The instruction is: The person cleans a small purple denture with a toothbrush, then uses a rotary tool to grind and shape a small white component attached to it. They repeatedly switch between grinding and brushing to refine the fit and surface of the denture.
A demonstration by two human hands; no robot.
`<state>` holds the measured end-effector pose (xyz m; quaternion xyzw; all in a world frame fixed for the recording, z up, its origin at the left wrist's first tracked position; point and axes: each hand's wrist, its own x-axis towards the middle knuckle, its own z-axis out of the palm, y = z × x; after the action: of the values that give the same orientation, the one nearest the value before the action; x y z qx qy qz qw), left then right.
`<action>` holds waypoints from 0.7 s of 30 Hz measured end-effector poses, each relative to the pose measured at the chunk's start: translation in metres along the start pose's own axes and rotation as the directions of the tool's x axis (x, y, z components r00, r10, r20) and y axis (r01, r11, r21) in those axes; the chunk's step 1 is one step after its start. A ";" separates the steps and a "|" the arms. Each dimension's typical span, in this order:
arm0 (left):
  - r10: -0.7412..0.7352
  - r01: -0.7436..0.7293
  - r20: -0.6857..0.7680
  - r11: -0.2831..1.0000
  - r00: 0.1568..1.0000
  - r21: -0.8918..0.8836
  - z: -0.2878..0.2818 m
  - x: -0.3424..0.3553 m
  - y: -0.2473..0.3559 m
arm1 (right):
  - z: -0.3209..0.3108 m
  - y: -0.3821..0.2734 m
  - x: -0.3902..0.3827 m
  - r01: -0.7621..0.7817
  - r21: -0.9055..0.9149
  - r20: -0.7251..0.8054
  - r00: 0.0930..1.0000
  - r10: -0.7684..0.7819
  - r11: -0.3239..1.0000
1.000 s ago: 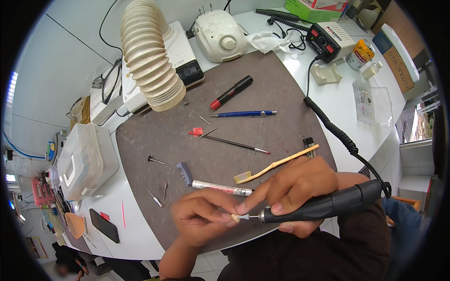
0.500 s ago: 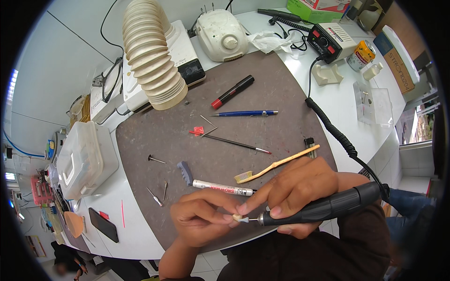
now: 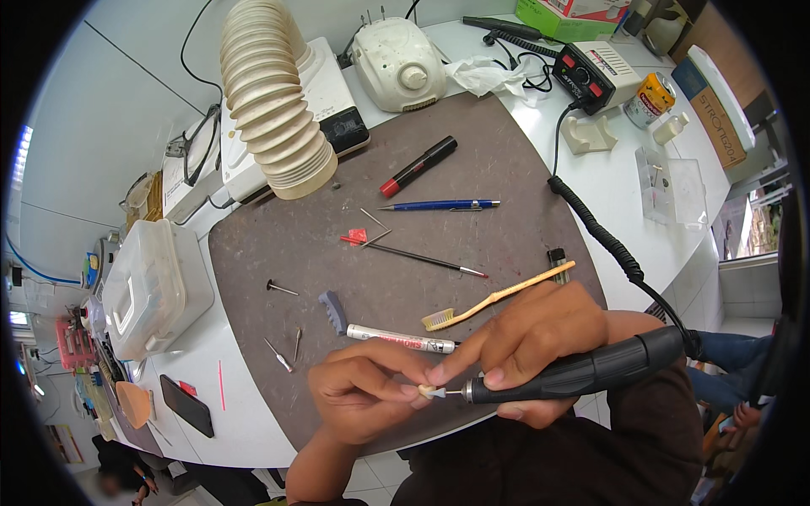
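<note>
My left hand [image 3: 359, 395] pinches a small cream, tooth-like dental crown [image 3: 427, 390] between thumb and fingertips. My right hand [image 3: 540, 333] is wrapped round a black rotary handpiece [image 3: 591, 371], its thumb lying along the body. From the handpiece's metal nose a thin shank carries a pale grey-blue polishing tip [image 3: 438, 394], which meets the crown or sits right against it. The right index finger reaches across to my left fingertips. Just beyond the hands lie a white marker [image 3: 396, 339] and a yellow toothbrush [image 3: 498, 297]. The crown is partly covered by fingers.
A brown mat [image 3: 278, 244] bears a blue mechanical pencil [image 3: 443, 205], a black-and-red marker [image 3: 419, 167], a brush [image 3: 422, 257] and several burs. A ribbed hose [image 3: 278, 110] overhangs it. The coiled cord [image 3: 603, 240] runs to a control box [image 3: 595, 76]. Left are a plastic case [image 3: 160, 287] and phone [image 3: 186, 405].
The polishing tip and handpiece nose have shifted very slightly up against the crown. Both hands hold nearly the same pose. Another person's hand now shows at the far right edge.
</note>
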<state>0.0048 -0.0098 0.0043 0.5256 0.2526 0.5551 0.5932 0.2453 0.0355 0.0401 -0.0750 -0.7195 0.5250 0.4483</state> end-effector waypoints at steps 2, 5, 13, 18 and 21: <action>-0.037 0.036 -0.018 0.999 0.999 -0.036 0.002 -0.001 0.001 | -0.001 -0.001 0.002 0.009 0.000 0.016 1.000 -0.009 1.000; -0.057 0.056 -0.032 0.997 0.998 -0.051 0.002 -0.001 0.001 | 0.000 0.001 -0.001 -0.001 -0.009 -0.023 1.000 0.001 1.000; -0.071 0.068 -0.042 0.995 0.997 -0.076 0.003 -0.002 -0.001 | 0.000 -0.001 0.001 0.009 -0.025 -0.009 1.000 -0.009 1.000; -0.090 0.086 -0.040 0.993 0.995 -0.083 0.003 -0.002 0.000 | 0.000 -0.001 0.001 0.000 -0.035 -0.004 1.000 0.000 0.999; -0.049 0.046 -0.039 0.996 0.998 -0.071 0.003 -0.001 -0.002 | 0.000 -0.002 0.001 -0.004 -0.039 -0.004 1.000 0.004 0.999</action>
<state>0.0081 -0.0118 0.0034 0.4871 0.2574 0.5597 0.6191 0.2461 0.0351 0.0423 -0.0860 -0.7286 0.5116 0.4472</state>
